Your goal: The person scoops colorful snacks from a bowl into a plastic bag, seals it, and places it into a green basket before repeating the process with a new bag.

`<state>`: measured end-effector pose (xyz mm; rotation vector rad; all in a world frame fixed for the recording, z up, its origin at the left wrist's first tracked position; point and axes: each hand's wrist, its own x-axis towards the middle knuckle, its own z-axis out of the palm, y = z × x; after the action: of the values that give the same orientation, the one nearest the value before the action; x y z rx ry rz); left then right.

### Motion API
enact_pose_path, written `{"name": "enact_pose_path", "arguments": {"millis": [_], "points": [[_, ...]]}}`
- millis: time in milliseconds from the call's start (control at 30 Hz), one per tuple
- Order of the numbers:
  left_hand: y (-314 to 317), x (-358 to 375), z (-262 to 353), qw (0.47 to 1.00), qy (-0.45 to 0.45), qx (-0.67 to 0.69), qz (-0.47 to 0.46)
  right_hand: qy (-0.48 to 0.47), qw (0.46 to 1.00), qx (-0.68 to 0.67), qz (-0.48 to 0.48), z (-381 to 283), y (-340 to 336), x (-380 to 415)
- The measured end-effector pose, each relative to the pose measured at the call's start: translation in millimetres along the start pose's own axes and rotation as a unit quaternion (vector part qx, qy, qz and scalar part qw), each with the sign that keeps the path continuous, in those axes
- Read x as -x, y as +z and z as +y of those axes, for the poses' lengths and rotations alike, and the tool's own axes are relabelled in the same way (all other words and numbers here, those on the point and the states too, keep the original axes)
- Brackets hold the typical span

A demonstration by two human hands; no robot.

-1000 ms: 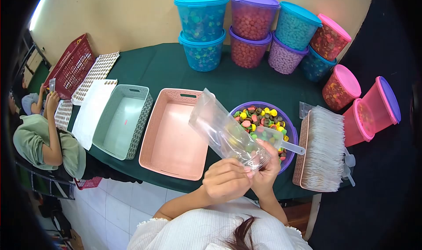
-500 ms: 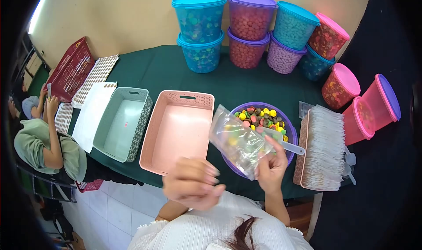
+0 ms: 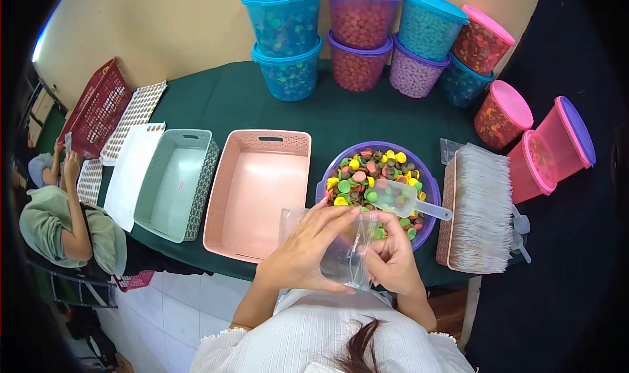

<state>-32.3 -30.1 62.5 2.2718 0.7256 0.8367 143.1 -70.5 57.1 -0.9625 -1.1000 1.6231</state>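
Note:
A clear plastic bag (image 3: 344, 258) is held between my two hands, low in front of my chest. My left hand (image 3: 311, 245) wraps over the bag's upper left part, thumb beneath. At its right edge, my right hand (image 3: 393, 258) pinches the bag with fingers and thumb. Just beyond them stands a purple bowl (image 3: 431, 225) of yellow, green, pink and brown button-shaped pieces (image 3: 367, 170). A clear scoop (image 3: 396, 198) rests on the pieces, its handle over the bowl's right rim. The bag looks empty.
Left of the bowl are a pink basket (image 3: 262, 196) and a grey-green basket (image 3: 173, 183). To the right, another basket (image 3: 447, 222) holds many packed bags (image 3: 485, 209). Lidded tubs (image 3: 285, 78) line the back. A co-worker (image 3: 69, 225) is at the far left near a red crate (image 3: 101, 111).
My left hand has moved right and taken hold of the bag. The bag has come down and closer to my chest, uncovering more of the bowl and scoop.

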Motion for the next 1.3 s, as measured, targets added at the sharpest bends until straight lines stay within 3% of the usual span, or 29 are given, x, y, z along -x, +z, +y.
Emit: {"name": "enact_pose_path", "arguments": {"millis": [300, 433, 500, 567, 600, 633, 700, 833, 967, 1033, 1167, 1300], "points": [[3, 6, -7, 0.998, -0.029, 0.048, -0.013, 0.05, 0.998, 0.031, -0.025, 1, -1, -4], [5, 11, -12, 0.996, -0.036, 0.068, 0.033, 0.029, 0.997, 0.072, 0.0, -9, -8, -4], [5, 15, -16, 0.996, -0.03, 0.06, 0.054, -0.034, 0.955, 0.278, 0.099, -14, -36, -5], [4, 20, -23, 0.991, -0.05, 0.081, 0.096, -0.085, 0.855, 0.439, 0.261, -28, -53, -9], [3, 23, -27, 0.991, -0.047, 0.082, 0.096, -0.155, 0.751, 0.584, 0.266, -31, -60, -12], [4, 25, -30, 0.988, -0.05, 0.098, 0.104, -0.155, 0.75, 0.585, 0.268, -30, -66, -12], [7, 28, -34, 0.986, -0.051, 0.113, 0.112, -0.112, 0.669, 0.703, 0.213, -22, -75, -16], [8, 32, -37, 0.975, -0.07, 0.159, 0.135, -0.105, 0.65, 0.733, 0.171, -11, -83, -22], [9, 41, -46, 0.971, -0.079, 0.187, 0.129, -0.104, 0.652, 0.723, 0.201, -43, -90, -25], [11, 41, -46, 0.969, -0.082, 0.197, 0.123, -0.134, 0.628, 0.73, 0.233, -55, -86, -38], [15, 36, -45, 0.975, -0.074, 0.19, 0.089, -0.275, 0.534, 0.772, 0.209, -57, -95, -83], [22, 34, -39, 0.965, -0.095, 0.228, 0.087, -0.347, 0.502, 0.766, 0.203, -37, -103, -122]]}}
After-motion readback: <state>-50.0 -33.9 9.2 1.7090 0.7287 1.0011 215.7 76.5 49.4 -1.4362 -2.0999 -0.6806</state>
